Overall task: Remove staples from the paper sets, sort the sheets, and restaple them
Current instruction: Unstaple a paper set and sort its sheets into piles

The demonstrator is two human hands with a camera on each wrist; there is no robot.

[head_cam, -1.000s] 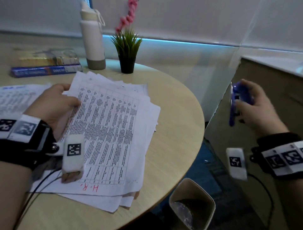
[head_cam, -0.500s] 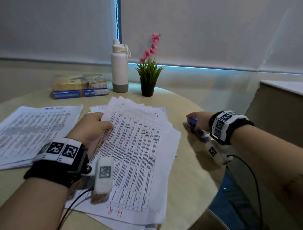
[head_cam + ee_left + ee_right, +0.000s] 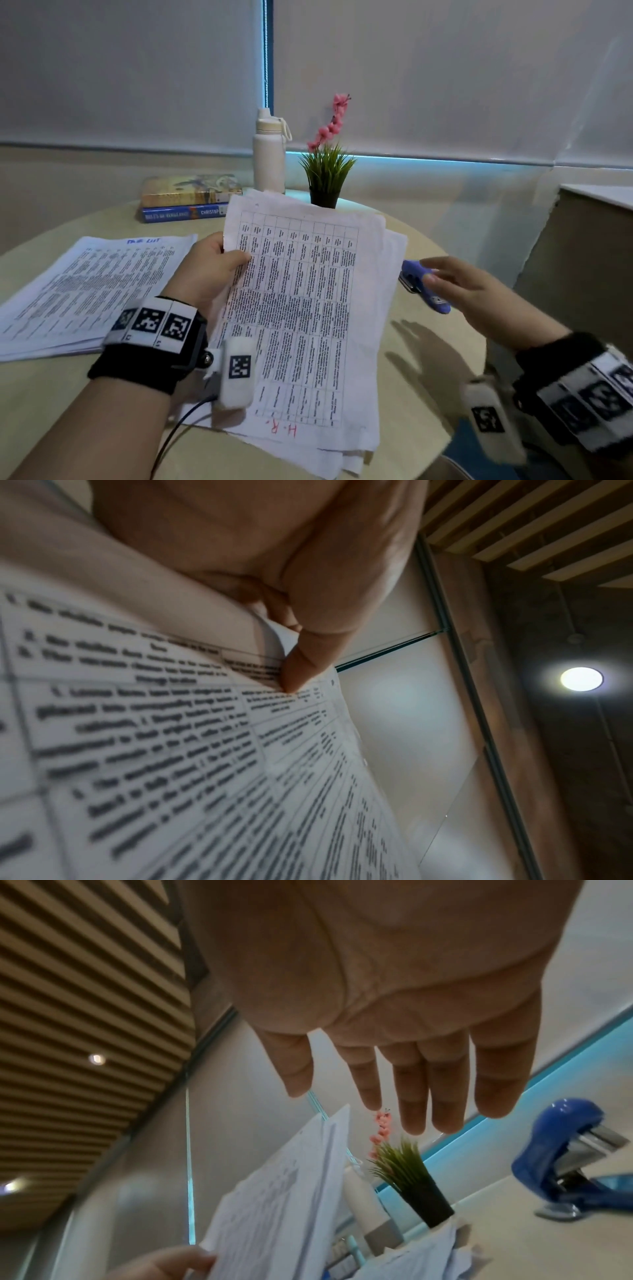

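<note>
While our left hand [image 3: 209, 270] pinches the loose table sheets [image 3: 301, 308] up off the round table [image 3: 411, 377], our right hand [image 3: 476, 298], fingers spread and empty, hovers by the blue stapler [image 3: 423, 286]; unaligned sheets could slip, fan out, and get stapled crooked.

My left hand [image 3: 209, 270] hides its own fingers behind the sheets [image 3: 301, 308], so only the thumb shows on the print. That print is too small to read from the head view, and in the left wrist view it blurs toward 9 o'clock. The sheets cover the books' [image 3: 186, 202] right end and the bottle's [image 3: 269, 161] base. My right hand [image 3: 479, 294] overlaps the stapler [image 3: 416, 274] from 3 o'clock; I cannot tell if they touch. My right wristband [image 3: 582, 390] is smeared, cut off at 4 o'clock. The second stack [image 3: 78, 291] runs off at 9 o'clock.
</note>
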